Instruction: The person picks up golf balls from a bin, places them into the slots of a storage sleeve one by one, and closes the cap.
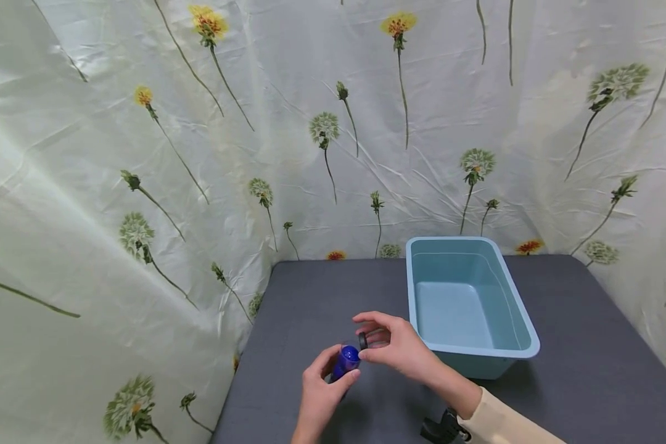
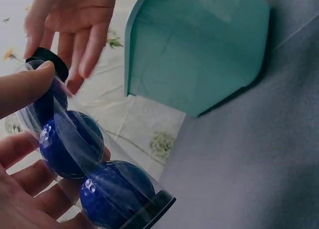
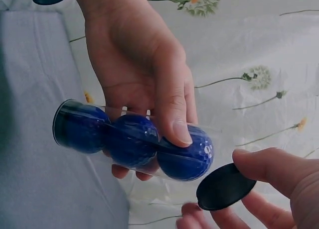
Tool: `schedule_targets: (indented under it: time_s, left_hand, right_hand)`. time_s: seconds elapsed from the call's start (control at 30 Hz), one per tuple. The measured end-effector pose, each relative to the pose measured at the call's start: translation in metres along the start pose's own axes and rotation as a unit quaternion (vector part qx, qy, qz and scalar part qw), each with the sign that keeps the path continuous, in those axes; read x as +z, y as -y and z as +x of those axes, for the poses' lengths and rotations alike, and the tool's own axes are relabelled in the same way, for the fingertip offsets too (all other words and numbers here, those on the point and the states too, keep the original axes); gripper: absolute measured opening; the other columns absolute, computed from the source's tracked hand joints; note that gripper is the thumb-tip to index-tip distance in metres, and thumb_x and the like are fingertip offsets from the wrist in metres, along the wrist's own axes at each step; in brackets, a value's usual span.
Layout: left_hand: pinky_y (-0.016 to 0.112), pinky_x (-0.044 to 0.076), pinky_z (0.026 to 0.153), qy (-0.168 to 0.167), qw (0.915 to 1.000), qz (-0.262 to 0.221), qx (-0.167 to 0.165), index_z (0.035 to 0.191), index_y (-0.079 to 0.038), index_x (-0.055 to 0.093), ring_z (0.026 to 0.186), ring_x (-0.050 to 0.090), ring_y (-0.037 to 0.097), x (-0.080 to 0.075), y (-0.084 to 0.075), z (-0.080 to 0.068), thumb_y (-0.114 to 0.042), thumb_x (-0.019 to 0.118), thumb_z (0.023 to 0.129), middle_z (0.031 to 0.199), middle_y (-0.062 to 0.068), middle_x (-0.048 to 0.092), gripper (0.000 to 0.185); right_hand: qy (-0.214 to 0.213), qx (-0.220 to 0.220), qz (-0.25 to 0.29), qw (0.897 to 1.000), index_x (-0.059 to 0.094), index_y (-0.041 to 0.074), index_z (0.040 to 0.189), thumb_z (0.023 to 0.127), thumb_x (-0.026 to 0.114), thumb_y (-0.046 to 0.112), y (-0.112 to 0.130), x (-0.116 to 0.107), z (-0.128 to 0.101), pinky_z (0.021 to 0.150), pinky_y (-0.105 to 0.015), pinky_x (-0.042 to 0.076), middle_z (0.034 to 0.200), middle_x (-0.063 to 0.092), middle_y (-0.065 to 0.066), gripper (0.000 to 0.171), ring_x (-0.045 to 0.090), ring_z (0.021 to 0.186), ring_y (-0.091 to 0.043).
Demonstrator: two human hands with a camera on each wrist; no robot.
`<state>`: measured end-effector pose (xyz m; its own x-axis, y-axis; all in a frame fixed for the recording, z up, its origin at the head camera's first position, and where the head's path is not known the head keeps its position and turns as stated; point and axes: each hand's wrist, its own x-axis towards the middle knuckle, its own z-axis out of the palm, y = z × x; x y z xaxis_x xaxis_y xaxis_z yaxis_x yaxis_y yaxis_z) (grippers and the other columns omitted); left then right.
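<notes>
My left hand (image 1: 318,394) grips a clear plastic tube (image 3: 134,162), thumb on one side and fingers behind. Three dark blue dimpled balls, like golf balls (image 3: 132,139), sit in a row inside it. A black end piece (image 2: 152,211) closes the tube's far end. At the uncapped end, my right hand (image 1: 396,348) pinches a round black cap (image 3: 227,186) between thumb and fingers. In the right wrist view the cap is just apart from the tube, close to the outermost ball (image 3: 187,157). Both hands are above the dark table.
A light blue plastic basin (image 1: 524,327) stands right of the hands on the dark grey table (image 1: 322,296), with nothing visible inside. Behind and to the left hangs a pale curtain (image 1: 288,123) with a dandelion print. A black strap device (image 1: 444,427) is by the right wrist.
</notes>
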<state>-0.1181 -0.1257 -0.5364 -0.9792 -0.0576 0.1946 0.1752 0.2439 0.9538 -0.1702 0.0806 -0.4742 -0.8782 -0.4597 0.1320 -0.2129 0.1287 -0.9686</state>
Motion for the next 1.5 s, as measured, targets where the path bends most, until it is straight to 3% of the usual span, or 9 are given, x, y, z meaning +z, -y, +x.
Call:
schedule_targets:
  time_s: [0.33, 0.5, 0.73, 1.0, 1.1, 1.33, 1.5]
  left_hand:
    - [0.037, 0.053, 0.088, 0.024, 0.9995, 0.018, 0.004, 0.122, -0.022, 0.07, 0.1, 0.067, 0.015, 0.006, 0.001, 0.001, -0.034, 0.086, 0.081, 0.113, -0.007, 0.069, 0.046]
    - [0.031, 0.055, 0.083, 0.032, 0.999, 0.029, 0.011, 0.122, -0.027, 0.071, 0.098, 0.066, 0.016, 0.007, 0.002, 0.001, -0.037, 0.087, 0.079, 0.109, -0.006, 0.069, 0.047]
    - [0.029, 0.055, 0.079, 0.036, 0.9984, 0.038, 0.02, 0.123, -0.021, 0.072, 0.095, 0.065, 0.016, 0.008, 0.006, -0.003, -0.034, 0.089, 0.077, 0.104, -0.006, 0.069, 0.05]
    - [0.029, 0.057, 0.077, 0.038, 0.9974, 0.035, 0.05, 0.125, -0.018, 0.072, 0.095, 0.067, 0.016, 0.014, 0.008, -0.004, -0.031, 0.089, 0.078, 0.103, -0.006, 0.069, 0.051]
    - [0.028, 0.057, 0.075, 0.031, 0.9959, 0.048, 0.07, 0.125, -0.016, 0.072, 0.092, 0.067, 0.015, 0.017, 0.008, -0.005, -0.029, 0.088, 0.08, 0.102, -0.006, 0.069, 0.049]
    - [0.027, 0.057, 0.072, 0.006, 0.9819, 0.14, 0.127, 0.12, -0.015, 0.074, 0.085, 0.066, 0.009, 0.023, 0.008, -0.008, -0.033, 0.087, 0.081, 0.099, -0.008, 0.069, 0.045]
    - [0.028, 0.057, 0.068, -0.022, 0.9681, 0.19, 0.162, 0.116, -0.015, 0.074, 0.082, 0.067, 0.008, 0.026, 0.006, -0.008, -0.031, 0.089, 0.078, 0.096, -0.008, 0.068, 0.043]
  right_hand:
    - [0.017, -0.032, -0.09, 0.995, 0.067, 0.024, 0.126, 0.088, 0.081, 0.024, 0.005, -0.004, -0.002, 0.08, -0.026, 0.057, 0.117, 0.068, 0.007, 0.04, 0.067, 0.098, -0.016]
    - [0.049, -0.054, -0.14, 0.987, 0.071, 0.019, 0.122, 0.088, 0.08, 0.022, 0.005, -0.005, -0.002, 0.076, -0.022, 0.056, 0.111, 0.069, 0.006, 0.035, 0.067, 0.094, -0.015]
    - [0.092, -0.05, -0.174, 0.979, 0.071, 0.016, 0.122, 0.088, 0.08, 0.021, 0.004, -0.005, -0.004, 0.074, -0.018, 0.054, 0.11, 0.067, 0.005, 0.036, 0.067, 0.094, -0.011]
    - [0.093, -0.083, -0.253, 0.959, 0.072, 0.014, 0.117, 0.088, 0.08, 0.02, 0.007, -0.004, -0.005, 0.067, -0.02, 0.051, 0.103, 0.069, 0.007, 0.03, 0.06, 0.081, -0.003]
    - [0.095, -0.08, -0.259, 0.958, 0.073, 0.015, 0.114, 0.088, 0.079, 0.022, 0.007, -0.005, -0.005, 0.065, -0.021, 0.05, 0.101, 0.07, 0.008, 0.028, 0.059, 0.079, 0.0]
    - [0.08, -0.057, -0.244, 0.965, 0.074, 0.018, 0.109, 0.089, 0.078, 0.025, -0.002, -0.006, -0.008, 0.061, -0.022, 0.05, 0.095, 0.072, 0.011, 0.022, 0.062, 0.073, -0.002]
    - [0.057, -0.046, -0.228, 0.971, 0.074, 0.016, 0.111, 0.09, 0.076, 0.026, -0.009, -0.004, -0.01, 0.069, -0.024, 0.054, 0.099, 0.074, 0.009, 0.024, 0.068, 0.083, -0.006]
